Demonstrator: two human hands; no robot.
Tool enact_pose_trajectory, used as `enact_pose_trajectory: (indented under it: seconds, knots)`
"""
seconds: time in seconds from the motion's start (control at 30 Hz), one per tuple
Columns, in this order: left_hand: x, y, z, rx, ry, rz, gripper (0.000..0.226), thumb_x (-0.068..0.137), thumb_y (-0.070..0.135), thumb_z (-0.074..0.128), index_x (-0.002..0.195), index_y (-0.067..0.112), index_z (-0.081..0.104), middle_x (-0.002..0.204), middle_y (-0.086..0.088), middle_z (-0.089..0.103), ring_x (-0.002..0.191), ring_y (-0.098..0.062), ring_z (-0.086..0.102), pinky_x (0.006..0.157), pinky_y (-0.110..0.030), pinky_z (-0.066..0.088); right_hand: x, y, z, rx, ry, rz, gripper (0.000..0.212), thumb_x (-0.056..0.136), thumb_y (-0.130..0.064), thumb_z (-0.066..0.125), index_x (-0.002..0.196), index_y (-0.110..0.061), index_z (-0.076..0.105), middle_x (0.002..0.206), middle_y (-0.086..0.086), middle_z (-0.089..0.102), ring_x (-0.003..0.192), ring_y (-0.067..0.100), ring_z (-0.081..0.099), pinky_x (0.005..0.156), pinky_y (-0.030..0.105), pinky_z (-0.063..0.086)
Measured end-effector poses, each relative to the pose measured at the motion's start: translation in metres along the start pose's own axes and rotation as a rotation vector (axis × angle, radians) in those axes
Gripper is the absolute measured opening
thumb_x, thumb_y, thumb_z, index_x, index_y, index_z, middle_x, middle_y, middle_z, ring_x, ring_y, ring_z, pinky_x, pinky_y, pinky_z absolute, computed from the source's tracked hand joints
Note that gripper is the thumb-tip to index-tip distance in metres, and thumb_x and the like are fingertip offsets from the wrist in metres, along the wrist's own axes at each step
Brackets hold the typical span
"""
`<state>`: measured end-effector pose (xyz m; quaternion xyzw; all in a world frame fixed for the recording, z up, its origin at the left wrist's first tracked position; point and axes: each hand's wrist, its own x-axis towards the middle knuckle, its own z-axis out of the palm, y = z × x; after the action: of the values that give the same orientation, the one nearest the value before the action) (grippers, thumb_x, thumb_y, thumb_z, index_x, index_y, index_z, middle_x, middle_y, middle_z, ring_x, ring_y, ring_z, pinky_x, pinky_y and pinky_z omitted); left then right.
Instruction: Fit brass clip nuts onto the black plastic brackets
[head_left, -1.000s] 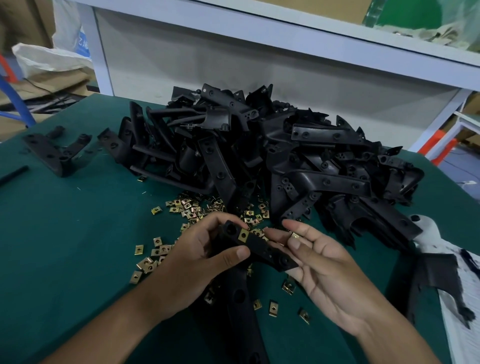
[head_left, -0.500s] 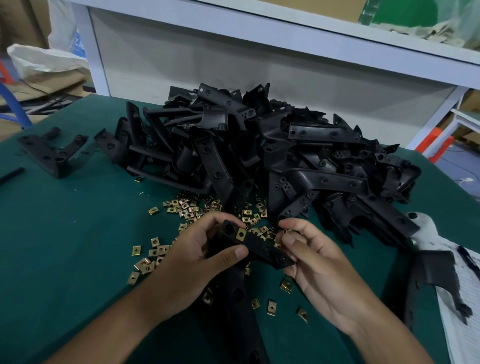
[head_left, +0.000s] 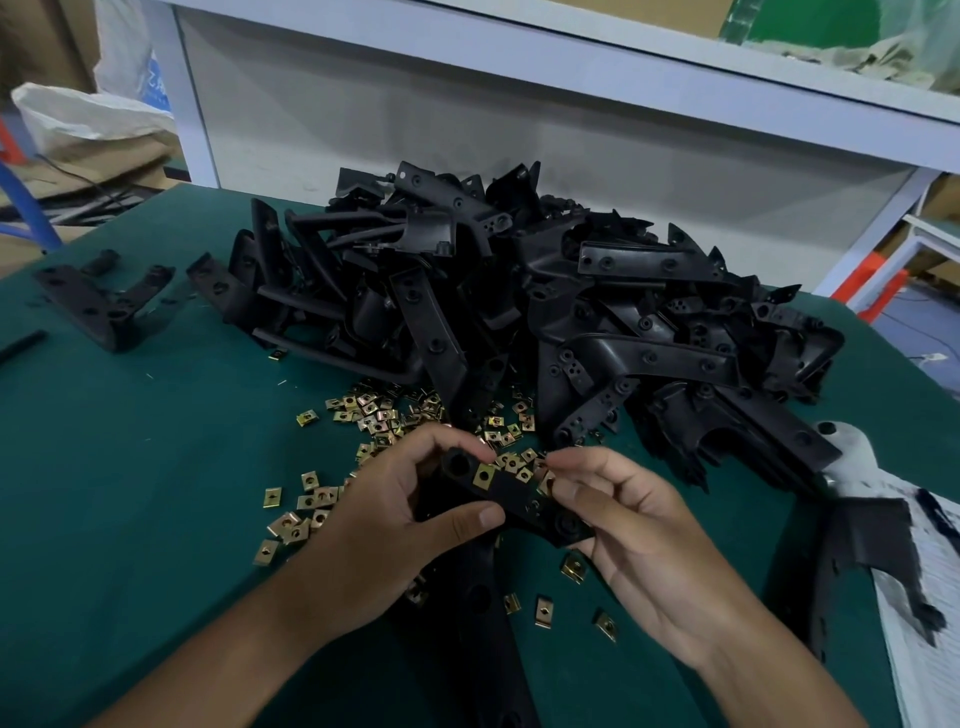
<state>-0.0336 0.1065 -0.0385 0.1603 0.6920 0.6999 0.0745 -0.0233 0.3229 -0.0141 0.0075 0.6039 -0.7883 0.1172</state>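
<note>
My left hand (head_left: 384, 525) grips a black plastic bracket (head_left: 511, 501) near the table's front, thumb under it and fingers over its upper end. One brass clip nut (head_left: 484, 475) sits fitted on the bracket beside a round hole. My right hand (head_left: 628, 525) is curled at the bracket's right end and pinches a second brass clip nut (head_left: 546, 483) against its edge. Loose brass clip nuts (head_left: 374, 410) lie scattered on the green mat behind and beside my hands. A big heap of black brackets (head_left: 545, 322) fills the middle of the table.
The green table mat (head_left: 130, 467) runs left and front. A separate black bracket (head_left: 98, 301) lies at the far left. A white cloth with a black part (head_left: 878, 525) lies at the right edge. A white bench frame (head_left: 519, 67) stands behind.
My right hand has curled its fingers and moved in to the bracket's right end with a clip nut. The left hand keeps the same hold on the bracket.
</note>
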Motion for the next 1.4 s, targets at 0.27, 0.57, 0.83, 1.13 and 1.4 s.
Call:
enact_pose_trajectory:
  seconds: [0.27,0.57,0.83,1.13,1.4]
  knots:
    - [0.000,0.000,0.000,-0.003,-0.020,0.003,0.032,0.078,0.039,0.082,0.105,0.040,0.066,0.095,0.006,0.073,0.085,-0.013,0.073,0.070,-0.019,0.057,-0.001,-0.001,0.000,-0.006,-0.007,0.035,0.024,0.071,-0.018,0.077,0.094,-0.012,0.079,0.097,0.013,0.076,0.085,0.021,0.071,0.075,0.030,0.059]
    - [0.000,0.000,0.000,-0.039,0.002,0.014,0.036,0.074,0.042,0.084,0.107,0.039,0.068,0.100,0.003,0.073,0.090,-0.018,0.074,0.073,-0.024,0.059,-0.003,-0.003,-0.002,-0.064,-0.030,0.063,0.027,0.071,-0.022,0.079,0.095,-0.011,0.079,0.087,0.006,0.073,0.069,0.011,0.065,0.060,0.022,0.053]
    - [0.001,0.000,0.003,-0.051,0.071,0.021,0.028,0.075,0.030,0.081,0.100,0.038,0.070,0.096,0.002,0.075,0.082,-0.015,0.075,0.068,-0.020,0.059,-0.006,-0.008,-0.004,-0.289,-0.062,-0.079,0.032,0.073,-0.035,0.084,0.103,-0.023,0.079,0.094,0.000,0.076,0.084,0.010,0.068,0.068,0.019,0.052]
    - [0.001,-0.004,0.002,-0.012,0.069,0.007,0.026,0.072,0.036,0.081,0.094,0.041,0.069,0.093,0.006,0.075,0.083,-0.009,0.073,0.067,-0.018,0.057,-0.010,0.003,0.001,-0.494,-0.035,-0.286,0.032,0.067,-0.030,0.085,0.098,-0.031,0.077,0.087,0.004,0.075,0.080,0.015,0.070,0.075,0.021,0.055]
    - [0.003,-0.005,0.001,-0.013,0.110,0.040,0.032,0.068,0.044,0.084,0.097,0.036,0.070,0.094,0.003,0.075,0.087,-0.012,0.072,0.073,-0.021,0.058,-0.009,0.007,0.001,-0.562,0.032,-0.358,0.029,0.074,-0.039,0.079,0.103,-0.039,0.076,0.089,-0.006,0.076,0.074,0.009,0.068,0.067,0.016,0.052]
